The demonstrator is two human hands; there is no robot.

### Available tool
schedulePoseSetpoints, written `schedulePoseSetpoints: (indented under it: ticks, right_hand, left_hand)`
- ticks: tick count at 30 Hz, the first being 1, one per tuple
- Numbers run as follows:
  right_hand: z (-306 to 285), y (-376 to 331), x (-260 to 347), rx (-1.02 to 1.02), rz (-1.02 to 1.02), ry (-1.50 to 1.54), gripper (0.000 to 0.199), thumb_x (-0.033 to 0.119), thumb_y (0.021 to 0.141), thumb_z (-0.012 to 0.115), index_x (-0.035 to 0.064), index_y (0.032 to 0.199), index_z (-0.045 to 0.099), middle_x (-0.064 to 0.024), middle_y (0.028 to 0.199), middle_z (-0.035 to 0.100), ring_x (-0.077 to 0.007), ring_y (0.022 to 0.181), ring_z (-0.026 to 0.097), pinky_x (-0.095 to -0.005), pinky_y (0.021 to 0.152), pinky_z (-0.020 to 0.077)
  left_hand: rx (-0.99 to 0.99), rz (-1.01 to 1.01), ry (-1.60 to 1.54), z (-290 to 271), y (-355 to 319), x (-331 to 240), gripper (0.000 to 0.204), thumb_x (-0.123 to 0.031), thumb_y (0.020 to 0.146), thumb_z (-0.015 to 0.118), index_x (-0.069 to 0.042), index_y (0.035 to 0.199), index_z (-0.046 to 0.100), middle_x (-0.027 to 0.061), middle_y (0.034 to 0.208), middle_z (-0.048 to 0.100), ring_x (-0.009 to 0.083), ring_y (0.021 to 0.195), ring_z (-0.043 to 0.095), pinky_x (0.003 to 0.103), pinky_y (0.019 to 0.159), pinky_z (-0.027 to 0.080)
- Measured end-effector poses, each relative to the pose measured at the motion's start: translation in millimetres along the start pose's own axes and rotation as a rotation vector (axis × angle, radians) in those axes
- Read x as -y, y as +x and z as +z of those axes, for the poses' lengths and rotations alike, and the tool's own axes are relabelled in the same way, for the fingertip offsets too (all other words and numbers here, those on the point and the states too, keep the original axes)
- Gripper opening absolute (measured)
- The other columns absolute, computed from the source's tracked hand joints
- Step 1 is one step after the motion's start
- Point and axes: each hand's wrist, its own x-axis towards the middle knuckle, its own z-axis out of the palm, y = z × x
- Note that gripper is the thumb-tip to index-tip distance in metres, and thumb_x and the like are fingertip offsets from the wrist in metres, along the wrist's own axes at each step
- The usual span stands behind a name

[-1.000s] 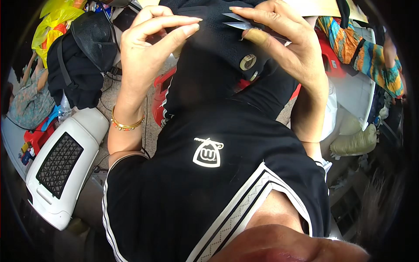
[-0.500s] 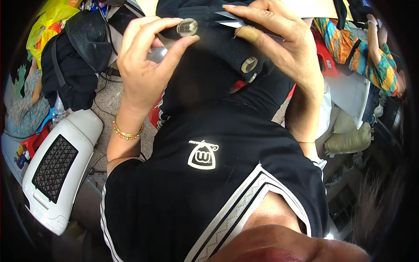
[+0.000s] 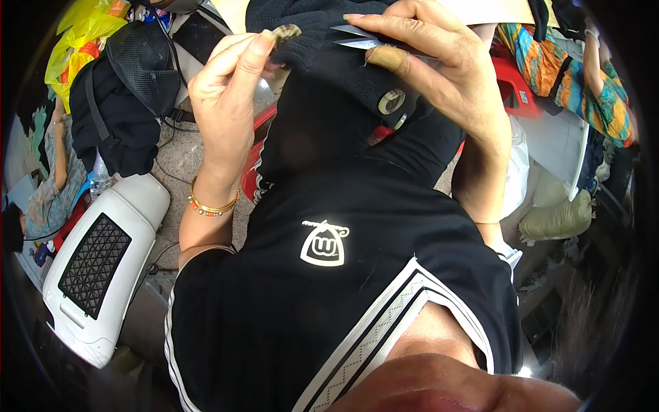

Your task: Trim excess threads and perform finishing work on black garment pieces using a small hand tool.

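"Biggest first, quick."

"Co-worker (image 3: 580, 86) in orange and teal, far right. White casing (image 3: 103, 268) with a black mesh panel, lower left. Then dark knit cloth (image 3: 316, 55), bunched at the top, over the person's lap."

"Hands?"

"Both up over the cloth, a gap between them. Right hand (image 3: 456, 65) has small scissors (image 3: 360, 43), blades parted, tips toward the left. Forefinger runs along above the upper blade, thumb under the lower one, tan wrap on the thumb. Can't tell how the handles sit; they're hidden by the fingers."

"Left hand (image 3: 223, 86)?"

"Pinching, thumb against forefinger. Gold bracelets (image 3: 213, 206) on that wrist."

"Pinching what?"

"A mottled brown-and-pale disc (image 3: 285, 33), tilted, sticking out past the fingertips, just left of the blades, not touching them."

"Any more discs?"

"Pale-rimmed disc (image 3: 391, 101) on the cloth, below the right thumb. Smaller-looking one (image 3: 400, 122) just under it, nearly edge-on."
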Motion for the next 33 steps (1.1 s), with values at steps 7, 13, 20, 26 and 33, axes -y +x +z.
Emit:
schedulePoseSetpoints:
  ticks: [7,13,20,26,33]
  right_hand:
    - [-0.7,8.7,8.2,0.024,-0.033,-0.075,0.032,0.007,0.082,0.074,0.005,0.114,0.069,-0.0064,0.084,0.057,-0.017,0.075,0.055,-0.0271,0.064,0.0437]
    - [2.3,15.5,2.3,0.001,-0.101,-0.038,0.032,0.008,0.082,0.074,0.0059,0.113,0.069,-0.0068,0.085,0.057,-0.0181,0.074,0.056,-0.0275,0.063,0.0438]
    - [6.5,21.7,-2.2,0.017,-0.123,-0.055,0.031,0.008,0.082,0.074,0.0053,0.113,0.069,-0.0065,0.085,0.057,-0.0171,0.073,0.055,-0.0277,0.063,0.0441]
    - [8.6,26.1,-13.9,0.073,-0.135,0.041,0.03,0.005,0.083,0.072,0.0051,0.113,0.069,-0.0058,0.085,0.056,-0.0162,0.075,0.055,-0.0265,0.066,0.0451]
    - [5.2,27.2,-19.1,0.113,-0.12,0.146,0.031,0.004,0.084,0.07,0.005,0.115,0.069,-0.0057,0.088,0.056,-0.0152,0.078,0.055,-0.0257,0.068,0.0453]
  left_hand:
    - [-0.047,0.231,0.181,4.1,2.4,-4.1,0.013,-0.004,0.091,0.067,0.005,0.098,0.072,0.0057,0.09,0.065,0.0065,0.075,0.057,0.019,0.066,0.045]
    - [-0.022,0.319,0.247,8.3,4.5,-10.5,0.013,-0.003,0.09,0.067,0.005,0.099,0.072,0.0062,0.09,0.065,0.0071,0.076,0.058,0.019,0.068,0.045]
    - [-0.024,0.31,0.18,9.8,5.7,-8.1,0.012,-0.001,0.09,0.066,0.005,0.098,0.072,0.0063,0.09,0.065,0.0065,0.076,0.058,0.018,0.068,0.045]
    - [-0.017,0.272,0.155,7.5,6.6,-6.1,0.012,-0.002,0.09,0.066,0.006,0.098,0.071,0.0052,0.089,0.064,0.0046,0.072,0.054,0.017,0.064,0.042]
    - [-0.013,0.24,0.083,6.7,7.2,-2.0,0.012,-0.003,0.091,0.066,0.006,0.097,0.071,0.0036,0.088,0.064,0.003,0.07,0.051,0.017,0.061,0.039]
